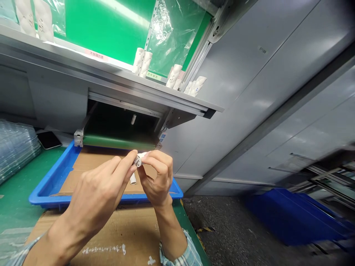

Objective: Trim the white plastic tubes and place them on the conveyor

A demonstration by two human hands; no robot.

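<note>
My left hand [102, 186] and my right hand [156, 177] meet above a blue tray [44, 184] lined with cardboard. Both pinch a small white plastic part [138, 159] with a metal end, held between the fingertips. A second white tube-like piece [133, 178] shows just below, between the two hands; which hand grips it I cannot tell. The fingers of both hands are closed around the parts.
A green conveyor belt [116, 142] ends at the tray's far side. On the grey shelf [111, 77] above stand several white cylindrical parts [142, 62]. A phone [49, 139] and stacked clear trays [15, 146] lie left. Blue bins [291, 218] sit on the floor right.
</note>
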